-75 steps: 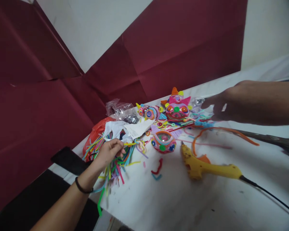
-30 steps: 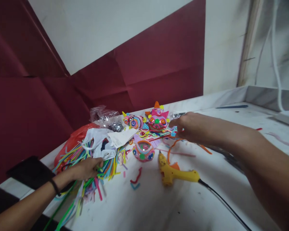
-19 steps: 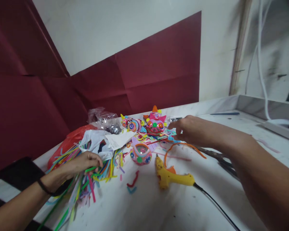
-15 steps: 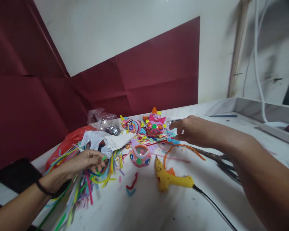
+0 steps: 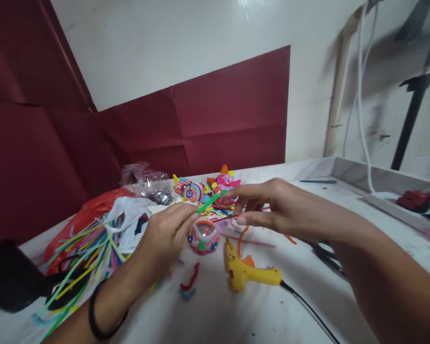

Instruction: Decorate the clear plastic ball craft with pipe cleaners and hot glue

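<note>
In my left hand (image 5: 170, 229), thumb and fingers pinch a short green pipe cleaner (image 5: 209, 203) that points up and to the right. My right hand (image 5: 261, 205) hovers by its far end with thumb and forefinger apart; whether a fingertip touches it I cannot tell. Below the pipe cleaner sits a round colourful ornament (image 5: 203, 243) with an open centre and button-like spots. Behind it stand a striped fish-like figure (image 5: 194, 192) and a pink figure (image 5: 225, 179), partly covered by my right hand.
A yellow hot glue gun (image 5: 252, 273) lies in front with its black cord trailing right. Bundled pipe cleaners (image 5: 89, 243) spill from a white bag (image 5: 129, 215) beside a red bag (image 5: 93, 210). Red and blue scraps (image 5: 189, 282) lie nearby. A power strip (image 5: 383, 200) is at right.
My left hand has come up and right from the pipe cleaner pile with the green piece. My right hand has moved left and down towards it. The view has shifted slightly.
</note>
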### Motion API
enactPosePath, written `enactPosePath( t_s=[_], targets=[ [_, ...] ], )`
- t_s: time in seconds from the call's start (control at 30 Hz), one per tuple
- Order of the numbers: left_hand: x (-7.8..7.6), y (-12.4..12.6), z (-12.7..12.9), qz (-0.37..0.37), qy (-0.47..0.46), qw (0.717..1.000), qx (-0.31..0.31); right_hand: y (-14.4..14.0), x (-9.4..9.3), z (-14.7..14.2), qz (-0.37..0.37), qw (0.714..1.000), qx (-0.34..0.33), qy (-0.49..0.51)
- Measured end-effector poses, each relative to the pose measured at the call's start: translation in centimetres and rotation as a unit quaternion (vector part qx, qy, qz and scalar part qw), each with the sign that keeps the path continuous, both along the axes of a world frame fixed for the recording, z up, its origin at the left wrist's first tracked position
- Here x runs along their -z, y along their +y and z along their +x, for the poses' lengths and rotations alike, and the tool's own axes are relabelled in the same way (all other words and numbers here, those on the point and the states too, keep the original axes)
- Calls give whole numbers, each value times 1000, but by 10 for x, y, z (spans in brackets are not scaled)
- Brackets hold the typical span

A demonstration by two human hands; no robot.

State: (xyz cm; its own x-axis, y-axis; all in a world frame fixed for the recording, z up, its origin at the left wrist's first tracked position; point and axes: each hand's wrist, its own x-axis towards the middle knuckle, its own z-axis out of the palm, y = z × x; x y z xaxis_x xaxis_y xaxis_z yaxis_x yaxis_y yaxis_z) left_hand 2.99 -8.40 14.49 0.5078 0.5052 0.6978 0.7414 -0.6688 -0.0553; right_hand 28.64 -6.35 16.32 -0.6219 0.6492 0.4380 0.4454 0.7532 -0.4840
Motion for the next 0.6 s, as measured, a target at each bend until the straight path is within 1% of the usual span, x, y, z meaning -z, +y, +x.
enactPosePath(
  t_s=[0.1, 0.17, 0.2, 0.23, 0.3, 0.37, 0.43, 0.5, 0.6],
  targets=[
    [-8, 4, 21, 48, 37, 997, 51, -5, 0, -6, -23, 990, -54, 131],
    [-14, 7, 32, 76, 44, 993, 80, -5, 1, -6, -2, 981, -63, 185],
    [-18, 9, 36, 87, 41, 991, 88, -5, 1, -6, 20, 979, -56, 195],
    [-21, 10, 39, 100, 37, 990, 95, -5, 1, -5, 47, 980, -38, 191],
    [-26, 13, 42, 127, 31, 987, 96, -7, 1, -4, 116, 980, 19, 158],
    [-27, 16, 41, 149, 23, 985, 79, -9, -1, -2, 186, 973, 79, 112],
    [-25, 18, 36, 158, 10, 986, 53, -11, -3, 0, 236, 961, 118, 76],
    [-20, 20, 29, 154, -15, 987, 34, -13, -4, 3, 265, 952, 144, 54],
    [-14, 23, 18, 152, -50, 987, 27, -13, -5, 7, 276, 945, 173, 32]
  ],
)
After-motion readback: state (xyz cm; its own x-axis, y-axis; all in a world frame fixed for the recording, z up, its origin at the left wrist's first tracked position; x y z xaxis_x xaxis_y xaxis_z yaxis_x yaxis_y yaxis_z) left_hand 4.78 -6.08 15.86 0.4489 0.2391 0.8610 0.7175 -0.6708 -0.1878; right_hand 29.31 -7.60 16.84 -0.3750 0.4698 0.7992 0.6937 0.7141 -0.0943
